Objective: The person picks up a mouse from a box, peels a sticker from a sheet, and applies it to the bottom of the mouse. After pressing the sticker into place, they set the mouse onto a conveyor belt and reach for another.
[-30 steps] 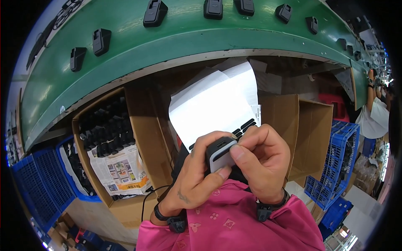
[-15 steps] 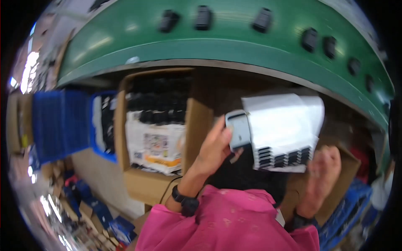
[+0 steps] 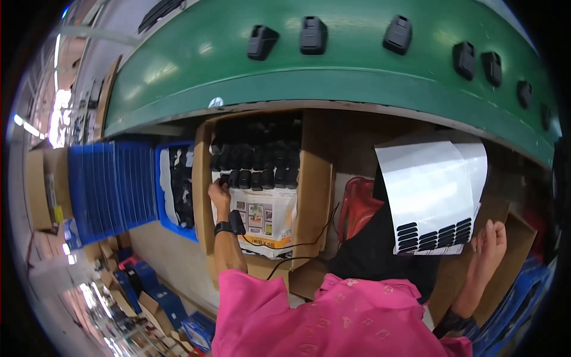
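My left hand (image 3: 219,194) reaches into an open cardboard box (image 3: 314,202). Its fingers close around a black plastic device (image 3: 224,179) at the left end of the front row. More black devices (image 3: 256,156) stand packed in rows behind, and a printed sheet (image 3: 264,217) lies in front of them. At the right, my right hand (image 3: 491,243) is raised with its fingers bent together, beside the lower right corner of a white label sheet (image 3: 425,184). Several black oblong stickers (image 3: 437,237) remain on that sheet's lower edge. Whatever the right fingers pinch is too small to see.
A green bench (image 3: 196,77) curves across the far side, with several black devices (image 3: 313,35) spaced along it. Blue crates (image 3: 113,190) stand at the left. A red stool (image 3: 358,205) is behind the dark cloth over my lap. Another carton (image 3: 499,220) sits at the right.
My left hand has carried the device from beside the label sheet leftward into the box. My right hand stays near the sheet, its fingers now clearer. The view has shifted.
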The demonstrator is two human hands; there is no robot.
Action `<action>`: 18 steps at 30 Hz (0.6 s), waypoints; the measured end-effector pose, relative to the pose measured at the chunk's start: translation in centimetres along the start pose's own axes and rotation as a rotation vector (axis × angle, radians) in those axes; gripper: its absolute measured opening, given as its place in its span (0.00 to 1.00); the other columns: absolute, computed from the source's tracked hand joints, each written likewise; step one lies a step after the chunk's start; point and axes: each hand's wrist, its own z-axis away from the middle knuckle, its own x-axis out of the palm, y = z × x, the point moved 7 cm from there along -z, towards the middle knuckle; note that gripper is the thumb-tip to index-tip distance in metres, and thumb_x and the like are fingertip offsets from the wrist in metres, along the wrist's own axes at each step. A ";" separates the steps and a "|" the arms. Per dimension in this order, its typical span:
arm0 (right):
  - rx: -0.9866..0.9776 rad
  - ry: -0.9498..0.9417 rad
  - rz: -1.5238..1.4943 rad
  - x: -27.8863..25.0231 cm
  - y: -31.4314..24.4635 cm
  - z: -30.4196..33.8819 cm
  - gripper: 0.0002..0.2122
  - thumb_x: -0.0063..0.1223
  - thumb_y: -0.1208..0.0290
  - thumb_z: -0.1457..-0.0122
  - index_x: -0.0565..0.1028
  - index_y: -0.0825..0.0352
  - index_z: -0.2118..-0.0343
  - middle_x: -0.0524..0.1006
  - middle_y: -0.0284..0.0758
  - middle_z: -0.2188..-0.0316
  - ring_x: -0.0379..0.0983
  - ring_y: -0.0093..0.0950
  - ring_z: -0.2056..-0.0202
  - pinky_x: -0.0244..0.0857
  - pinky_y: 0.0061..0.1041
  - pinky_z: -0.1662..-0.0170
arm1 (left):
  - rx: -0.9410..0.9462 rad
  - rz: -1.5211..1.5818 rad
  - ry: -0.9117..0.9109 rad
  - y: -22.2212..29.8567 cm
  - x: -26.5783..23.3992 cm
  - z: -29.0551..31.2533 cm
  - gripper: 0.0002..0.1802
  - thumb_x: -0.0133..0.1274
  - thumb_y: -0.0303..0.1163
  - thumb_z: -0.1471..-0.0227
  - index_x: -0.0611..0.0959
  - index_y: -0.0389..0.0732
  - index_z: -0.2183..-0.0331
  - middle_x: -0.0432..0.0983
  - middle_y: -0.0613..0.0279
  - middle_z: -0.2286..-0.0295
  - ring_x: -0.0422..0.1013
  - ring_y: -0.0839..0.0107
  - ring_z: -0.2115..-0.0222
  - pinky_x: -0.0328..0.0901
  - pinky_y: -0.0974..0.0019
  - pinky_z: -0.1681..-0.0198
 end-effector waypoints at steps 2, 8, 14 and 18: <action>-0.042 -0.051 0.022 1.1 -0.5 0.1 0.10 0.48 0.71 0.40 0.62 0.59 0.77 0.56 0.21 0.86 0.48 0.11 0.86 0.43 0.14 0.82 | -0.008 -0.036 0.008 -0.6 0.8 -0.1 0.16 0.54 0.23 0.59 0.78 0.31 0.63 0.72 0.42 0.73 0.68 0.42 0.70 0.63 0.51 0.63; -0.070 0.027 0.063 -0.7 0.0 0.3 0.10 0.47 0.72 0.40 0.61 0.60 0.77 0.56 0.22 0.87 0.48 0.11 0.87 0.42 0.14 0.83 | -0.010 0.074 0.171 0.9 0.5 0.4 0.15 0.53 0.23 0.58 0.77 0.30 0.63 0.72 0.43 0.72 0.68 0.44 0.70 0.63 0.53 0.65; -0.088 0.031 0.069 -1.3 -0.7 0.5 0.09 0.49 0.73 0.41 0.63 0.60 0.76 0.57 0.22 0.87 0.49 0.11 0.86 0.42 0.14 0.83 | -0.158 -0.310 0.086 3.2 -2.0 -1.1 0.16 0.49 0.35 0.47 0.76 0.30 0.63 0.71 0.38 0.72 0.68 0.42 0.68 0.63 0.50 0.66; -0.172 0.115 0.314 -1.9 -0.9 1.1 0.08 0.50 0.74 0.42 0.64 0.61 0.76 0.59 0.20 0.85 0.50 0.09 0.85 0.42 0.12 0.82 | 0.294 0.204 0.381 21.1 -11.0 -6.5 0.12 0.47 0.31 0.44 0.76 0.32 0.63 0.71 0.47 0.73 0.69 0.53 0.73 0.65 0.57 0.69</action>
